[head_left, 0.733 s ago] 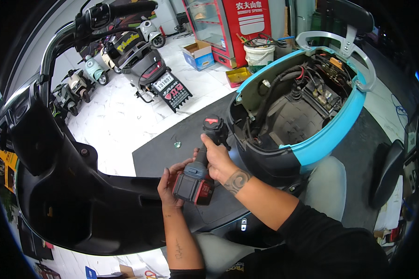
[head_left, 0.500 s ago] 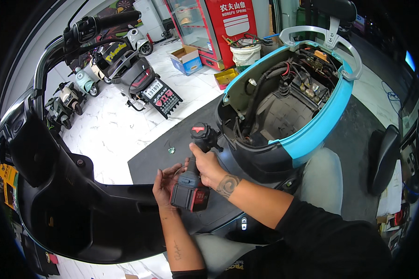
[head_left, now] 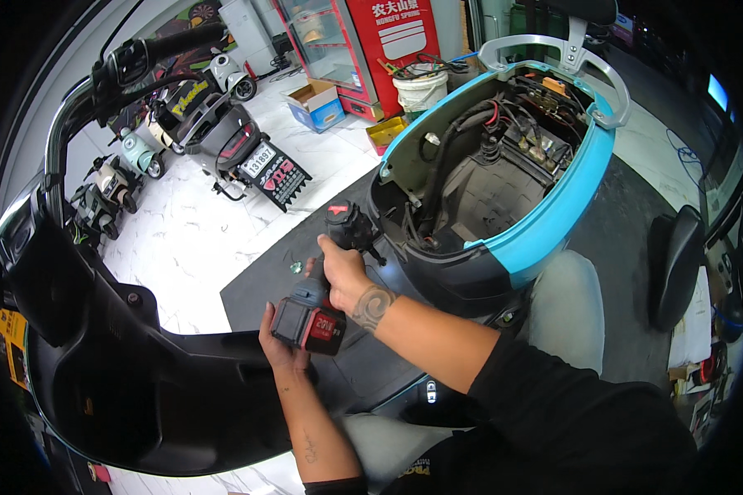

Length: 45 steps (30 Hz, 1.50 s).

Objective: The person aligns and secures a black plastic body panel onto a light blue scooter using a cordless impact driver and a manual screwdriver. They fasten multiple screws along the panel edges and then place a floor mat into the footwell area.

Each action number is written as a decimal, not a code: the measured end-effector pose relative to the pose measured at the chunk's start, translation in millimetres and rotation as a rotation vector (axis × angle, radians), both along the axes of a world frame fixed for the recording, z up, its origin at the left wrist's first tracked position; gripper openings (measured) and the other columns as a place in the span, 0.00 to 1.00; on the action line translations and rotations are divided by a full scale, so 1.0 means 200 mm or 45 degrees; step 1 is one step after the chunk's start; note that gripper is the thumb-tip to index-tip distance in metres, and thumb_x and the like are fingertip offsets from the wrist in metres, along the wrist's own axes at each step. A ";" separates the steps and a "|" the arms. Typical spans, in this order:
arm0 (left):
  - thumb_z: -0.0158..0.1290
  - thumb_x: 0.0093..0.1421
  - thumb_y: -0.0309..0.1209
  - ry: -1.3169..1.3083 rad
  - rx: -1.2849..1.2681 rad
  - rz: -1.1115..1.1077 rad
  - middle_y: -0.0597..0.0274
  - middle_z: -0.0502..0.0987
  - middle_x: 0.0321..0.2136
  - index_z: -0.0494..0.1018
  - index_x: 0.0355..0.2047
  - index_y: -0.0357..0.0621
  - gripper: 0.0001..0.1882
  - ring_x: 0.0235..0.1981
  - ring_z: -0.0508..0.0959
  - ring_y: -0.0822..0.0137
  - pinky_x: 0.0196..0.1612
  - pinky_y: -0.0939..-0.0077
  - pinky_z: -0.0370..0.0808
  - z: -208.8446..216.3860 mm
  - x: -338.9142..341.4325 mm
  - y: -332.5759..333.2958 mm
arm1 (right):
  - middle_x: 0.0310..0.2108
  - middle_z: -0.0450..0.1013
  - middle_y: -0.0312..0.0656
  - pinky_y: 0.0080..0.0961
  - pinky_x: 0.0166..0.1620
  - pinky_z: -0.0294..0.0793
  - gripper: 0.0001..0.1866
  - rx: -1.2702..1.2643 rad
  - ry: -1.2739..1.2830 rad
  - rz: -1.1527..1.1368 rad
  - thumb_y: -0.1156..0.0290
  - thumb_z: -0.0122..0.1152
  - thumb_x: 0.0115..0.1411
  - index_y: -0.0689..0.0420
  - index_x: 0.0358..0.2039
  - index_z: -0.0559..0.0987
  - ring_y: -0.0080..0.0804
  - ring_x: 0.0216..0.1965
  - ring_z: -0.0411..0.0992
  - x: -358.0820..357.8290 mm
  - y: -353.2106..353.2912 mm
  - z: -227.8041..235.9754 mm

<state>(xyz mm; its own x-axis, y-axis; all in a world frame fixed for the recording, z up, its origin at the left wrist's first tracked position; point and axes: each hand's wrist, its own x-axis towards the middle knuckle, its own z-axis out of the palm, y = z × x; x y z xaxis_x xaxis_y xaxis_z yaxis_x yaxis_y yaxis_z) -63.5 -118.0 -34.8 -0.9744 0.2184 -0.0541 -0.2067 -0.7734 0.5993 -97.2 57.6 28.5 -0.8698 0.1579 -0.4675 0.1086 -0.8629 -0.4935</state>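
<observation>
Head camera: around the hands, a scooter fills much of the space, its black front body (head_left: pixel 215 396) to the left and its opened rear section with a turquoise rim (head_left: pixel 541 246) just ahead to the right. A handlebar (head_left: pixel 169 51) rises at upper left; a grey support bar (head_left: pixel 615 95) stands behind the opening. The dark platform (head_left: pixel 252 290) lies beneath, with a small greenish piece (head_left: pixel 295 267) on it (too tiny to identify).

The right hand (head_left: pixel 344 274) is wrapped around the handle of a power tool (head_left: pixel 305 323), held over the platform in front of the opening. The left hand (head_left: pixel 281 351) lies against the tool's battery end; its fingers are mostly hidden behind the tool, so I cannot tell how firmly they close. The tool's working tip is hard to make out. A backrest (head_left: pixel 590 10) is cut off above.

Counted: two hands, one tool, one bucket (head_left: pixel 421 96), one blue carton (head_left: pixel 318 114), one red cabinet (head_left: pixel 398 49), and at least four parked scooters (head_left: pixel 223 140) beyond.
</observation>
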 end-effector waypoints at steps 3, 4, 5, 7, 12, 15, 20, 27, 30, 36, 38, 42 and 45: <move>0.49 0.77 0.45 -0.066 -0.111 0.021 0.49 0.86 0.41 0.81 0.42 0.36 0.23 0.44 0.85 0.56 0.54 0.62 0.81 0.01 0.00 0.00 | 0.28 0.78 0.45 0.33 0.30 0.81 0.12 0.093 0.065 0.012 0.64 0.63 0.71 0.62 0.40 0.78 0.33 0.25 0.76 0.07 -0.01 0.02; 0.49 0.77 0.45 -0.127 -0.166 0.065 0.50 0.86 0.40 0.81 0.42 0.36 0.23 0.44 0.85 0.56 0.54 0.62 0.80 0.00 -0.01 -0.01 | 0.28 0.79 0.45 0.33 0.30 0.81 0.12 0.121 0.053 0.039 0.65 0.63 0.71 0.62 0.40 0.78 0.33 0.25 0.77 0.10 -0.01 0.03; 0.50 0.77 0.45 -0.069 -0.184 0.016 0.47 0.86 0.41 0.81 0.41 0.34 0.23 0.46 0.85 0.52 0.54 0.61 0.81 0.00 -0.02 -0.02 | 0.28 0.79 0.44 0.32 0.30 0.81 0.11 0.131 0.090 0.056 0.65 0.63 0.70 0.62 0.39 0.79 0.31 0.25 0.77 0.14 -0.01 0.03; 0.50 0.77 0.44 0.009 -0.152 -0.017 0.45 0.85 0.40 0.81 0.42 0.32 0.23 0.47 0.84 0.48 0.55 0.57 0.81 0.00 -0.03 -0.03 | 0.29 0.79 0.43 0.32 0.30 0.81 0.11 0.222 0.164 0.103 0.65 0.63 0.69 0.62 0.39 0.79 0.31 0.25 0.77 0.21 0.00 0.04; 0.53 0.75 0.45 -0.019 -0.364 -0.023 0.44 0.83 0.49 0.79 0.48 0.31 0.24 0.56 0.81 0.45 0.61 0.48 0.77 -0.05 -0.01 -0.03 | 0.26 0.78 0.41 0.32 0.25 0.77 0.12 0.477 0.219 0.200 0.67 0.66 0.66 0.63 0.32 0.79 0.28 0.23 0.76 0.42 0.05 0.07; 0.62 0.70 0.47 0.036 -1.165 0.272 0.46 0.73 0.64 0.71 0.66 0.40 0.32 0.66 0.73 0.44 0.64 0.50 0.74 -0.17 -0.05 0.07 | 0.23 0.76 0.39 0.28 0.25 0.73 0.10 0.508 0.369 0.591 0.69 0.61 0.69 0.61 0.32 0.79 0.27 0.20 0.73 0.63 0.20 0.04; 0.68 0.64 0.48 0.342 -1.539 0.288 0.44 0.66 0.72 0.60 0.76 0.39 0.48 0.67 0.73 0.49 0.66 0.54 0.73 -0.37 -0.18 0.25 | 0.22 0.74 0.33 0.24 0.26 0.73 0.11 0.665 0.402 0.938 0.70 0.69 0.70 0.55 0.30 0.78 0.22 0.21 0.73 1.04 0.55 0.02; 0.66 0.68 0.33 0.417 -1.261 0.084 0.56 0.80 0.60 0.68 0.69 0.36 0.33 0.51 0.83 0.66 0.55 0.73 0.78 -0.41 -0.26 0.71 | 0.29 0.81 0.34 0.21 0.32 0.78 0.10 1.041 0.452 1.177 0.74 0.74 0.65 0.58 0.46 0.84 0.18 0.26 0.77 1.36 0.85 -0.03; 0.65 0.69 0.32 0.452 -1.380 0.195 0.60 0.85 0.46 0.77 0.58 0.38 0.21 0.42 0.83 0.72 0.49 0.75 0.78 -0.33 -0.26 0.81 | 0.33 0.81 0.35 0.29 0.42 0.78 0.09 1.319 0.758 0.944 0.67 0.74 0.68 0.58 0.40 0.83 0.25 0.36 0.79 1.44 0.88 -0.07; 0.66 0.67 0.33 0.864 -1.264 0.519 0.61 0.83 0.32 0.79 0.50 0.39 0.15 0.31 0.79 0.73 0.39 0.74 0.77 0.00 0.03 0.84 | 0.48 0.85 0.43 0.33 0.56 0.80 0.17 1.689 0.345 0.764 0.66 0.73 0.66 0.57 0.53 0.84 0.35 0.49 0.83 1.50 0.91 -0.15; 0.70 0.63 0.34 1.007 -1.388 0.559 0.58 0.78 0.22 0.79 0.34 0.39 0.13 0.23 0.76 0.66 0.31 0.71 0.74 0.11 0.14 0.81 | 0.49 0.85 0.43 0.33 0.58 0.79 0.17 1.785 0.487 0.749 0.67 0.72 0.67 0.56 0.54 0.84 0.36 0.51 0.84 1.48 0.95 -0.16; 0.71 0.59 0.33 1.298 -1.630 0.579 0.56 0.67 0.13 0.69 0.16 0.41 0.24 0.14 0.68 0.57 0.22 0.66 0.67 0.24 0.34 0.74 | 0.50 0.84 0.44 0.32 0.54 0.80 0.20 2.131 1.042 0.507 0.70 0.78 0.61 0.56 0.53 0.84 0.36 0.50 0.83 1.43 0.98 -0.11; 0.69 0.58 0.30 1.437 -1.587 0.591 0.55 0.65 0.12 0.66 0.15 0.42 0.23 0.13 0.67 0.55 0.20 0.64 0.64 0.30 0.39 0.72 | 0.51 0.84 0.43 0.31 0.56 0.80 0.19 1.699 0.922 0.669 0.71 0.75 0.64 0.57 0.55 0.83 0.33 0.51 0.83 1.41 0.95 -0.02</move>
